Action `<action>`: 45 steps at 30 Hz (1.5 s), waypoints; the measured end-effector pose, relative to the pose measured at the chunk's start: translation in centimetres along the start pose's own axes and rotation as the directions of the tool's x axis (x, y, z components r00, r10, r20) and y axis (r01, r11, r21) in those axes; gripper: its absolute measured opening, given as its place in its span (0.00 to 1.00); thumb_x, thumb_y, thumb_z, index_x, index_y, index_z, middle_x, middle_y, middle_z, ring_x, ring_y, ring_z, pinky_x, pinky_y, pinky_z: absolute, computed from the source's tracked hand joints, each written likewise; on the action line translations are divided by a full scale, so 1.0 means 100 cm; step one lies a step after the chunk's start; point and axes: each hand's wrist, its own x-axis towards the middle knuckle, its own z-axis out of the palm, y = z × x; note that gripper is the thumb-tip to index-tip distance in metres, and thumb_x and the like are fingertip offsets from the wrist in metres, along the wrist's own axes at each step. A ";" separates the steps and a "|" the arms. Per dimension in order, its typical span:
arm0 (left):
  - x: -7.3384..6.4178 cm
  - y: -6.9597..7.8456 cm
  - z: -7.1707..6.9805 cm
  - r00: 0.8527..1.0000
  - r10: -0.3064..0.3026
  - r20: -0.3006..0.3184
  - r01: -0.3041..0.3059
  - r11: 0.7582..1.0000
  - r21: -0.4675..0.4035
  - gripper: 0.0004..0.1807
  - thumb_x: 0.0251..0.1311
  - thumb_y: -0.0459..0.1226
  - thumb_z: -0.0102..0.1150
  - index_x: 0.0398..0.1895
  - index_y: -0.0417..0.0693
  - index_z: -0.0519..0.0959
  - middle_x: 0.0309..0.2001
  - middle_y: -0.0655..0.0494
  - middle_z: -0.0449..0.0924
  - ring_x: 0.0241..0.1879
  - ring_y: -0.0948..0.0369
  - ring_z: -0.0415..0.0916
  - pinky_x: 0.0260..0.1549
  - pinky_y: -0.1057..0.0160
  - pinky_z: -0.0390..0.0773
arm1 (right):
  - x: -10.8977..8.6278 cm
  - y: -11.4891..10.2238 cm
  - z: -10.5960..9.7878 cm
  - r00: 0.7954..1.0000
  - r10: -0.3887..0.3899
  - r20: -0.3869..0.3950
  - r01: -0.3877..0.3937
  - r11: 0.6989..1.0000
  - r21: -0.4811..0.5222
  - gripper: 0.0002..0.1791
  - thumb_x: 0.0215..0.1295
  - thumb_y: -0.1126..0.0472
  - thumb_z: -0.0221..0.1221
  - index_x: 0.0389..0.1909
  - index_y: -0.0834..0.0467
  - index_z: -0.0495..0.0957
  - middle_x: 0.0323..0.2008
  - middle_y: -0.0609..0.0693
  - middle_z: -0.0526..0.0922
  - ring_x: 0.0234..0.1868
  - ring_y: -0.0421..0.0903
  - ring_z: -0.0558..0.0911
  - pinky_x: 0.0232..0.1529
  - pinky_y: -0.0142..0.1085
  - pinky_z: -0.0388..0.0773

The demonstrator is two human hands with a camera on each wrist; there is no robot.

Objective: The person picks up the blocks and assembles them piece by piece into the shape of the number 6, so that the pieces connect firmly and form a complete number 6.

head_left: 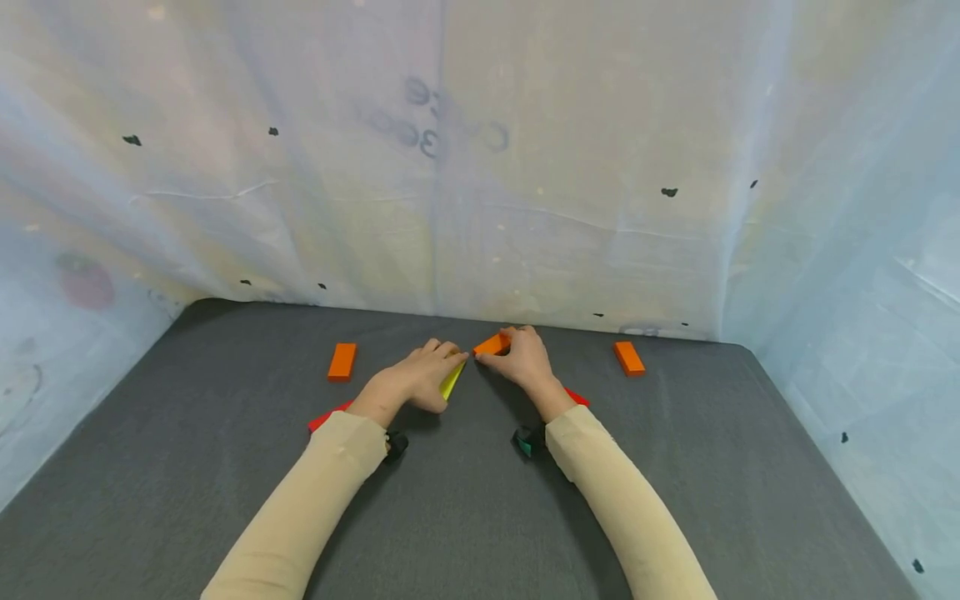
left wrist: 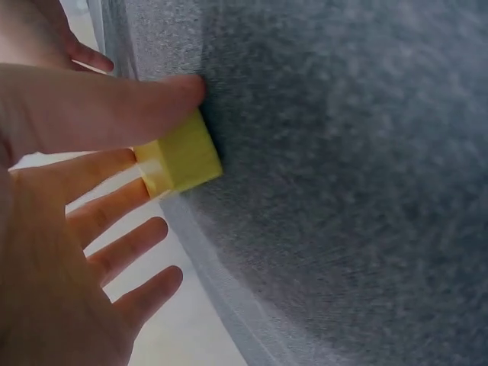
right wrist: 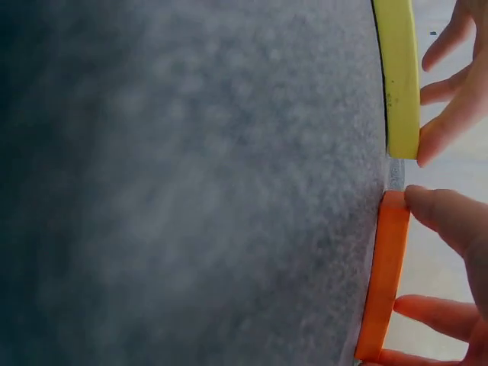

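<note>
My left hand (head_left: 416,377) pinches a yellow block (head_left: 451,382) near the middle of the far table area. In the left wrist view, the thumb lies along one side of the yellow block (left wrist: 191,156) and two fingertips touch the other. My right hand (head_left: 527,362) holds an orange block (head_left: 491,345) by its ends, as the right wrist view shows with thumb and fingers on the orange block (right wrist: 385,278). A small gap separates the two blocks. Both are on or very close to the grey cloth.
One orange block (head_left: 342,362) lies on the left, another orange block (head_left: 629,358) on the right. Red pieces (head_left: 326,418) show partly from behind each forearm. A pale plastic sheet (head_left: 525,250) hangs along the far edge of the grey table (head_left: 465,517) and both sides.
</note>
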 end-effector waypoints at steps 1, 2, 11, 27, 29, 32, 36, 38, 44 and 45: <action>-0.001 0.000 0.000 1.000 -0.002 0.004 0.002 1.000 -0.009 0.45 0.53 0.33 0.62 0.75 0.49 0.55 0.72 0.47 0.53 0.66 0.48 0.55 0.62 0.47 0.63 | -0.001 0.000 0.000 1.000 -0.009 0.008 0.009 1.000 -0.003 0.35 0.58 0.45 0.65 0.60 0.64 0.74 0.55 0.63 0.74 0.51 0.57 0.75 0.52 0.46 0.75; -0.002 -0.001 0.001 1.000 -0.001 0.006 0.001 1.000 -0.020 0.44 0.53 0.33 0.61 0.75 0.49 0.55 0.73 0.46 0.52 0.67 0.47 0.54 0.63 0.46 0.62 | -0.002 0.000 -0.001 1.000 -0.020 0.018 0.020 1.000 -0.008 0.35 0.59 0.45 0.64 0.61 0.64 0.74 0.57 0.64 0.73 0.53 0.58 0.75 0.54 0.47 0.75; -0.009 -0.004 0.003 1.000 0.030 0.008 -0.030 0.997 -0.066 0.44 0.54 0.31 0.59 0.75 0.51 0.54 0.77 0.47 0.44 0.74 0.46 0.44 0.68 0.41 0.54 | -0.009 0.007 -0.008 0.994 -0.050 0.097 0.047 0.998 0.033 0.32 0.66 0.50 0.59 0.67 0.62 0.68 0.72 0.65 0.56 0.72 0.62 0.57 0.68 0.55 0.61; -0.033 -0.007 0.000 0.998 0.060 -0.032 -0.061 0.997 -0.036 0.34 0.68 0.44 0.54 0.74 0.47 0.57 0.76 0.49 0.48 0.74 0.44 0.44 0.70 0.40 0.49 | -0.015 0.010 -0.010 0.990 -0.071 0.122 0.064 0.996 0.063 0.28 0.67 0.51 0.59 0.65 0.56 0.71 0.73 0.57 0.58 0.71 0.59 0.61 0.66 0.53 0.64; -0.033 -0.008 0.000 0.998 0.056 -0.025 -0.057 0.998 -0.035 0.33 0.68 0.45 0.53 0.74 0.47 0.58 0.76 0.49 0.48 0.74 0.44 0.44 0.70 0.40 0.49 | -0.014 0.009 -0.010 0.991 -0.065 0.120 0.058 0.996 0.062 0.28 0.66 0.50 0.59 0.64 0.56 0.72 0.72 0.58 0.58 0.71 0.59 0.61 0.66 0.53 0.64; -0.031 -0.009 0.001 0.999 0.046 -0.011 -0.047 0.998 -0.034 0.33 0.68 0.45 0.53 0.74 0.48 0.58 0.76 0.50 0.49 0.74 0.44 0.45 0.70 0.40 0.49 | -0.012 0.009 -0.009 0.992 -0.054 0.112 0.048 0.997 0.058 0.28 0.65 0.50 0.60 0.64 0.56 0.73 0.72 0.58 0.59 0.70 0.59 0.62 0.66 0.52 0.64; -0.030 -0.009 0.003 0.999 0.043 -0.001 -0.043 0.999 -0.031 0.33 0.68 0.45 0.53 0.74 0.49 0.57 0.76 0.51 0.48 0.74 0.44 0.45 0.70 0.41 0.49 | -0.010 0.008 -0.007 0.994 -0.048 0.097 0.045 0.998 0.042 0.27 0.64 0.50 0.61 0.62 0.56 0.74 0.71 0.58 0.61 0.69 0.59 0.64 0.66 0.52 0.65; -0.029 -0.008 0.004 0.999 0.048 -0.003 -0.048 0.998 -0.026 0.33 0.69 0.44 0.53 0.74 0.49 0.57 0.76 0.51 0.48 0.74 0.44 0.45 0.69 0.40 0.50 | -0.009 0.007 -0.006 0.995 -0.045 0.089 0.042 0.999 0.033 0.27 0.64 0.50 0.62 0.62 0.56 0.74 0.71 0.58 0.61 0.68 0.59 0.65 0.65 0.52 0.66; -0.025 -0.006 0.004 0.999 0.050 -0.008 -0.050 0.999 -0.012 0.33 0.69 0.44 0.53 0.74 0.48 0.57 0.76 0.51 0.48 0.74 0.44 0.46 0.70 0.41 0.50 | -0.007 0.002 -0.004 0.997 -0.022 0.070 0.021 1.000 0.017 0.26 0.63 0.50 0.63 0.60 0.55 0.76 0.68 0.58 0.67 0.64 0.59 0.71 0.61 0.51 0.71; -0.024 -0.005 0.004 0.999 0.050 -0.010 -0.050 0.999 -0.007 0.33 0.69 0.44 0.53 0.74 0.48 0.57 0.76 0.51 0.48 0.74 0.44 0.46 0.70 0.41 0.50 | -0.007 0.002 -0.004 0.998 -0.017 0.068 0.016 1.000 0.021 0.26 0.63 0.50 0.63 0.60 0.55 0.76 0.67 0.58 0.69 0.63 0.58 0.72 0.60 0.50 0.72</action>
